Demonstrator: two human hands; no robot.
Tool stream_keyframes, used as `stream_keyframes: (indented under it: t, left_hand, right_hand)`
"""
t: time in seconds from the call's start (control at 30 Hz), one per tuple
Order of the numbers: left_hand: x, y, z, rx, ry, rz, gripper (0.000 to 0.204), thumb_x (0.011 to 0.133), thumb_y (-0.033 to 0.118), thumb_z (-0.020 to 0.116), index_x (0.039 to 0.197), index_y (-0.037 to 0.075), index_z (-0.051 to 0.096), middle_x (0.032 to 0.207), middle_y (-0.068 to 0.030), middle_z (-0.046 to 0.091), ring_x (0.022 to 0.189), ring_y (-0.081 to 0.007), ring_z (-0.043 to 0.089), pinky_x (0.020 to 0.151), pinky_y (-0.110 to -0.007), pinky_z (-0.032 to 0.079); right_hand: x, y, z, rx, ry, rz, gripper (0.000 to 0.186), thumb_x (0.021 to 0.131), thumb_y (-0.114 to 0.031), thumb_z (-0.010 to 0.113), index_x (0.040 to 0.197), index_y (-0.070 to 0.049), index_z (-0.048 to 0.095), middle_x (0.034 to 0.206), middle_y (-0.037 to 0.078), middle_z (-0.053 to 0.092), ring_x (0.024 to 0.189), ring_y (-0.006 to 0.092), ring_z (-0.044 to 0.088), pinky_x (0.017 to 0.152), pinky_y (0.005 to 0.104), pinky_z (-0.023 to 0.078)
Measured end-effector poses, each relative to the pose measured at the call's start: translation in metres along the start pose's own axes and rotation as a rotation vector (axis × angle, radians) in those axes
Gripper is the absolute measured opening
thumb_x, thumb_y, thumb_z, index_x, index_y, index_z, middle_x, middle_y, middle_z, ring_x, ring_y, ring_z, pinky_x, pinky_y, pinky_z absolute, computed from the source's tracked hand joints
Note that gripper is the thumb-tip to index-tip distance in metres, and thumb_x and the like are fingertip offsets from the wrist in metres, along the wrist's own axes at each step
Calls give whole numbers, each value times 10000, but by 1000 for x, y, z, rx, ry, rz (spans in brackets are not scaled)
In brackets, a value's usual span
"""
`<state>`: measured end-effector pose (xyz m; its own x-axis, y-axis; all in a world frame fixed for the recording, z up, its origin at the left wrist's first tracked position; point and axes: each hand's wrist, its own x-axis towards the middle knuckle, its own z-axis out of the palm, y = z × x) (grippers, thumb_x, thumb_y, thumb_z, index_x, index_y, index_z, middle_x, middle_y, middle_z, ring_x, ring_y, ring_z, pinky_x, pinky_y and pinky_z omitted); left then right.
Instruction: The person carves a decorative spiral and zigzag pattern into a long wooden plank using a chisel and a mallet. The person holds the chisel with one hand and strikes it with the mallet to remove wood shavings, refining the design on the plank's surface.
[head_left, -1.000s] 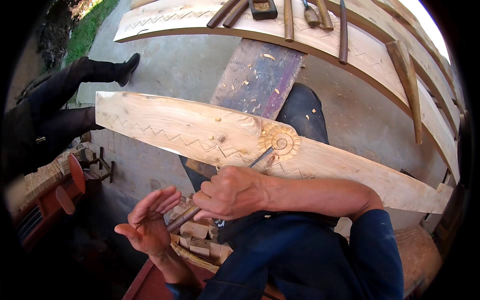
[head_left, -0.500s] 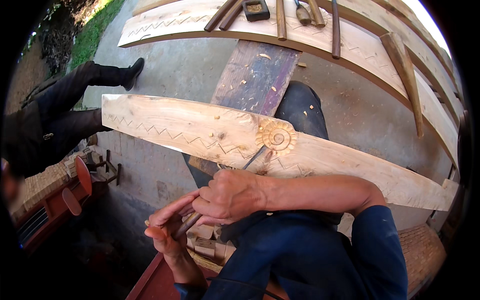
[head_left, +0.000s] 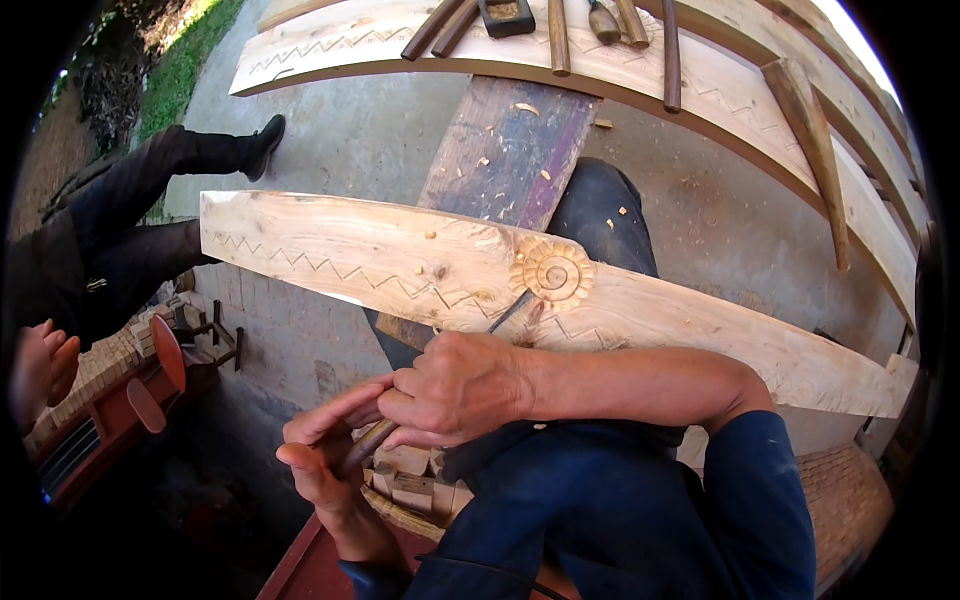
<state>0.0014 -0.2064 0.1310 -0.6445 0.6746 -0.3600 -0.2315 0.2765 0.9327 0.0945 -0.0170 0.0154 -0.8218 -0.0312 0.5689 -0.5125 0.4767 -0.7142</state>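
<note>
As right fingers (head_left: 403, 408) clench chisel (head_left: 512, 311), half-open left fingers (head_left: 338, 408) cup handle (head_left: 369, 446).

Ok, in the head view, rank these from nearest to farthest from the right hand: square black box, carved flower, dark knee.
1. Carved flower, just beyond the right hand, to its right.
2. Dark knee, past the board.
3. Square black box, at the picture's top.

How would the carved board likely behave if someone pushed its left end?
The board is probably stiff, being long, solid-looking wood. It may swivel or tip, since it reaches left well past the plank crossing beneath. Loose wood chips on top might slide off.
</note>
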Motion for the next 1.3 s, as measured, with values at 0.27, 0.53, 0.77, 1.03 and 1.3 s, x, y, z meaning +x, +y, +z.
stream_keyframes:
  t: [0.27,0.53,0.77,1.03,1.3]
  left_hand:
    - [15,-9,-13,36,-44,-15,1179,1012,894,389,1275,-219,680,1296,-394,713,1167,-434,765,1041,-491,628]
    - [11,-4,-42,-146,141,251,1337,923,996,291,1338,-227,634,1305,-417,699,1199,-510,743,1083,-580,599]
    - [26,-18,-18,79,30,188,1437,830,1072,223,1282,-211,682,1293,-388,719,1225,-482,740,1113,-580,577]
    - [34,-15,-15,73,33,267,1431,790,1091,303,1235,-209,700,1245,-388,737,1200,-458,754,1079,-544,604]
    - [29,-4,-41,36,141,387,1304,910,1014,297,1188,-182,733,1250,-381,738,1195,-474,751,1097,-549,589]
  right_hand:
    - [2,5,4,36,-11,63,446,949,-467,795,851,-96,568,702,89,638,601,308,721,513,418,571]
    - [8,6,0,-94,31,24,428,959,-472,792,847,-118,579,680,46,556,549,238,660,485,375,531]
    - [4,8,3,-110,40,40,430,968,-466,792,826,-122,578,673,40,539,546,233,646,485,374,523]
    - [4,8,-4,-77,28,76,420,942,-443,820,816,-118,585,677,48,563,563,252,658,502,386,532]
    - [0,12,3,-106,39,83,409,952,-436,806,834,-109,590,679,53,562,570,253,661,514,389,544]
